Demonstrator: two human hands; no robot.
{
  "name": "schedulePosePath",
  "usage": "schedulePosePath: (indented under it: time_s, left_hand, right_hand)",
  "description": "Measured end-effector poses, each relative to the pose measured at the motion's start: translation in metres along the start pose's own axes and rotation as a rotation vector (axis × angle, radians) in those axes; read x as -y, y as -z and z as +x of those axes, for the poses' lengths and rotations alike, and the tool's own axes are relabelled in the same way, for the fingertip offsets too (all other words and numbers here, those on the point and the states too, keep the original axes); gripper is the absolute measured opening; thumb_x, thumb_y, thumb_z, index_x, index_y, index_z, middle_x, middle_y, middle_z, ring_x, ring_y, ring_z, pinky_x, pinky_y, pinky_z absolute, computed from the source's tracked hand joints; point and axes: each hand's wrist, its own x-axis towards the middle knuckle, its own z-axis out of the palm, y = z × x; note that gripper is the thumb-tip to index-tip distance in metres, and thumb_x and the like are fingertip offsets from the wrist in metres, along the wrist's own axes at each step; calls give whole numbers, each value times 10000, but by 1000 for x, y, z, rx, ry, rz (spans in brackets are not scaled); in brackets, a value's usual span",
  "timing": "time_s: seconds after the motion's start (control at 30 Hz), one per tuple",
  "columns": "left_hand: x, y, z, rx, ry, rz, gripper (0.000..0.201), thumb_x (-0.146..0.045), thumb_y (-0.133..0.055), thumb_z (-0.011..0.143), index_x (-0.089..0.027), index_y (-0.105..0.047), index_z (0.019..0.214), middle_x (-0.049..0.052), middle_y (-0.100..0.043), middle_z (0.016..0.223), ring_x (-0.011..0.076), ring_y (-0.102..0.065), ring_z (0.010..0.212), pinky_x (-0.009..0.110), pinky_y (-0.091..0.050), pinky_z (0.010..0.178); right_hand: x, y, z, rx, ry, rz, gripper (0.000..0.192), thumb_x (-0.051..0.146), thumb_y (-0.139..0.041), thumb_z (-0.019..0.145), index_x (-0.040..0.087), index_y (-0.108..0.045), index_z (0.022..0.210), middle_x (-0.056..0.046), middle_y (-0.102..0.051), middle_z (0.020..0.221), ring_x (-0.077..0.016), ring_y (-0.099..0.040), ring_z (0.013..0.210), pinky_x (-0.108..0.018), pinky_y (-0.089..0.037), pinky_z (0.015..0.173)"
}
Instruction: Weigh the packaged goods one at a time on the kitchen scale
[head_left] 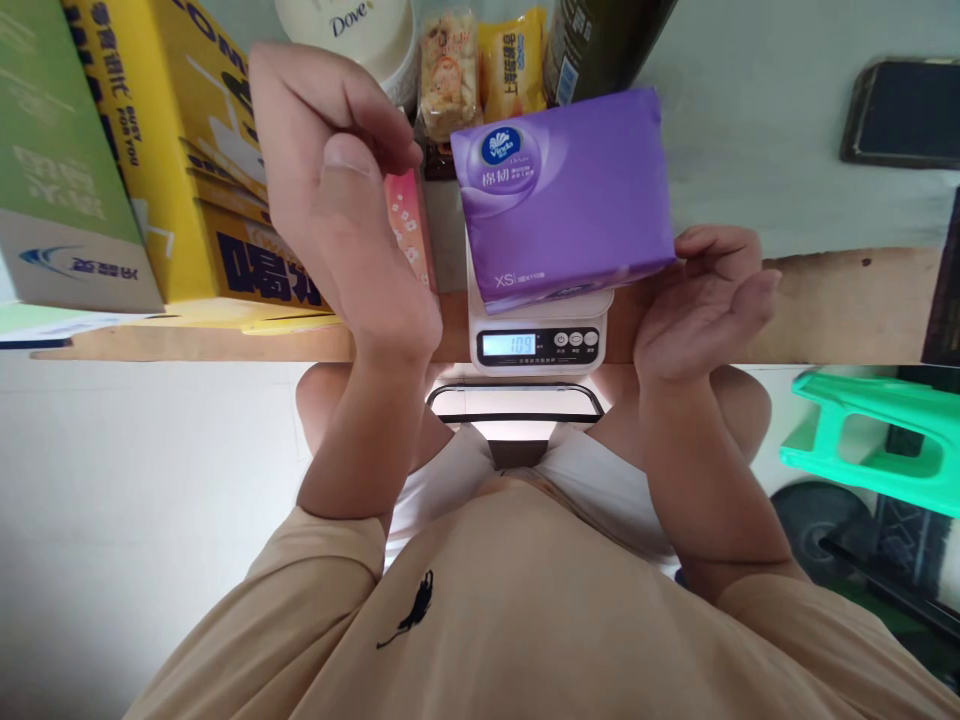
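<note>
A purple Vinda tissue pack (570, 200) rests, slightly tilted, on a small white kitchen scale (487, 358). The scale's lit display (510, 345) appears to read 109. My left hand (330, 190) hovers left of the pack, apart from it, fingers loosely curled and thumb apart, with nothing visible in it. Partly behind that hand is a pink flowered packet (409, 225). To the right, my right hand (697, 305) is open, palm turned up. Its fingertips are at the pack's lower right corner; whether they touch it I cannot tell.
Yellow boxes (150, 150) and a green-and-grey box (67, 190) stand at left. Behind the pack are a white Dove jar (382, 45), a bagged snack (448, 75), a yellow packet (514, 65) and a dark bottle (600, 40). A black phone-like device (907, 112) lies right; a green stool (817, 430) stands below.
</note>
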Motion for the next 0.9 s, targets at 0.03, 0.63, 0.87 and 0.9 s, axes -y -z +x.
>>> schedulePosePath:
  time_s: [0.03, 0.63, 0.87, 0.9]
  left_hand:
    - [4, 1, 0, 12, -32, -11, 622, -831, -450, 1034, -221, -554, 975, -18, -531, 828, 185, -658, 838, 457, -504, 696]
    - [-52, -26, 1, -2, 627, -104, 199, -196, -498, 999, -265, -543, 818, 51, -642, 958, 241, -647, 984, 458, -639, 1011]
    - [-31, -20, -4, 148, 385, -192, 412, -674, -622, 1014, -267, -581, 970, 11, -563, 930, 230, -655, 976, 461, -571, 941]
    - [-28, -22, -5, 152, 351, -213, 472, -733, -631, 989, -264, -581, 970, 3, -546, 906, 214, -641, 939, 448, -559, 911]
  right_hand:
    - [-1, 1, 0, 4, 5, -7, 591, 772, -359, 1006, 276, -656, 884, -70, -589, 911, -217, -578, 865, -437, -562, 876]
    - [21, -31, 26, 540, 63, 73, 646, 717, -743, 798, 375, -520, 1298, -25, -633, 1461, -258, -604, 1435, -486, -498, 1286]
    - [15, -11, 20, 540, 110, 17, 866, 772, -930, 530, 340, -499, 1143, -41, -576, 1379, -293, -541, 1458, -540, -480, 1275]
    - [14, -6, 18, 510, 102, -24, 944, 758, -970, 450, 336, -499, 1151, -49, -568, 1365, -300, -566, 1404, -547, -493, 1255]
